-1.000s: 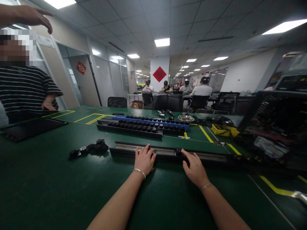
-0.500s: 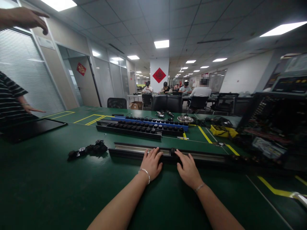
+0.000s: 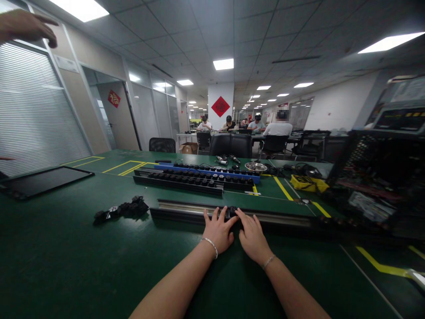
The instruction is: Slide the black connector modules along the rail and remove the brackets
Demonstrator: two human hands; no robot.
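Observation:
A long black rail with a bright metal channel lies across the green table in front of me. In its channel sits a small black part whose kind I cannot make out. My left hand rests on the rail with its fingers spread, just left of that part. From the right side, my right hand reaches over the rail. Its fingers are stretched out and the index fingertip is at the part. The two hands nearly touch. My fingers partly cover the channel and the part.
Loose black parts lie left of the rail. Behind it stand a black rail and a blue rail holding several round parts. A yellow container and open electronic equipment are at the right. Another person's hand hangs at upper left.
My left hand has slid right along the rail. My right hand and the small black part have shifted slightly left. The other person at the left has moved mostly out of view.

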